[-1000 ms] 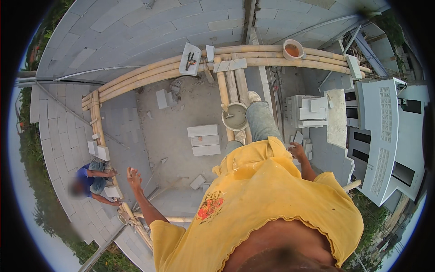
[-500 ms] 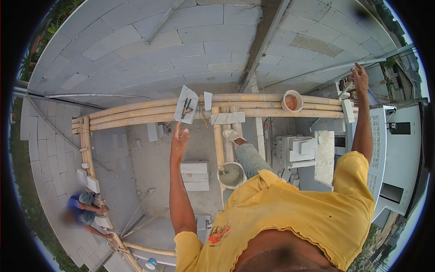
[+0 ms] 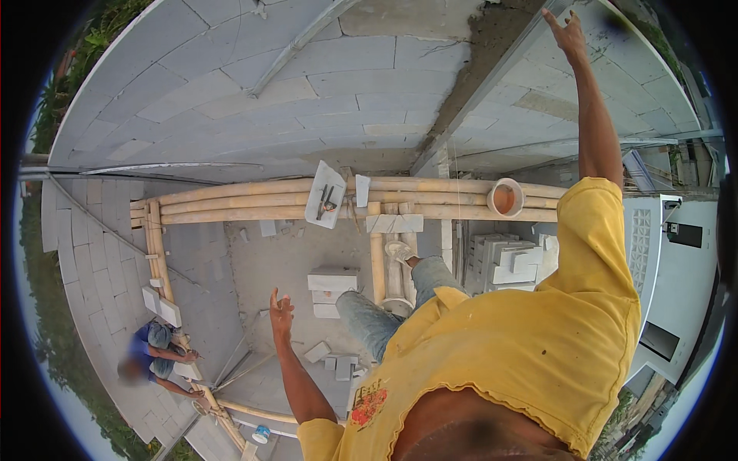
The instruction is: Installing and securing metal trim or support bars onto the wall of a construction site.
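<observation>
Left grip uncurled, right grip spread near column

Bamboo poles: smooth, faintly glossy, ringed at nodes
Block wall: matt grey masonry, roughened in patches
Floor: rough, dusty, cement-like
Tray: smooth white, plastic-looking
Bucket: pale plastic, dull
Yellow shirt: matt cloth, creased, frayed neckline
Trousers: faded, denim-like cloth

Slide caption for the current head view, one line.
Right hand raised, left hand lower, both open; ahead, bamboo poles bear a white tray and a bucket.
</observation>
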`<move>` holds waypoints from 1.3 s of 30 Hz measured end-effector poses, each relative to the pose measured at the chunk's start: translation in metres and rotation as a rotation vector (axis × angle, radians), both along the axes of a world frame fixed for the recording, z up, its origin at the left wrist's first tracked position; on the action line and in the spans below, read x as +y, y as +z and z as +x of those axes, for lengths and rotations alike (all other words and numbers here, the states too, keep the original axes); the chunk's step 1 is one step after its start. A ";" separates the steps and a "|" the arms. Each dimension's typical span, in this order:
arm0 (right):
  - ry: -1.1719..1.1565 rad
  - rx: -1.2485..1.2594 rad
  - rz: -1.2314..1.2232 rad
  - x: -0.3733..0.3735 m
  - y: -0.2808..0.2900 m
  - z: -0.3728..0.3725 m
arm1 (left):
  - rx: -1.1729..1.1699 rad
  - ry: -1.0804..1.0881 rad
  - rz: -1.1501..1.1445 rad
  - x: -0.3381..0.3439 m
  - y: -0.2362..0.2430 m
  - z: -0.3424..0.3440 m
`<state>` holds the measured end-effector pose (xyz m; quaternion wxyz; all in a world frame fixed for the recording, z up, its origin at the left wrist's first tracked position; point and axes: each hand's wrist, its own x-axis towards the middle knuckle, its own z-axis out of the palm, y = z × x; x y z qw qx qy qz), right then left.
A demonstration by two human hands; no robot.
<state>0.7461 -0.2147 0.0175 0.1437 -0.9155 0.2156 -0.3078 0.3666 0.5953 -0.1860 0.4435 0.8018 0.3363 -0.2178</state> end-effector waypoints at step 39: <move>-0.164 -0.092 -0.118 -0.004 -0.035 0.044 | -0.017 -0.181 -0.126 -0.130 -0.009 0.140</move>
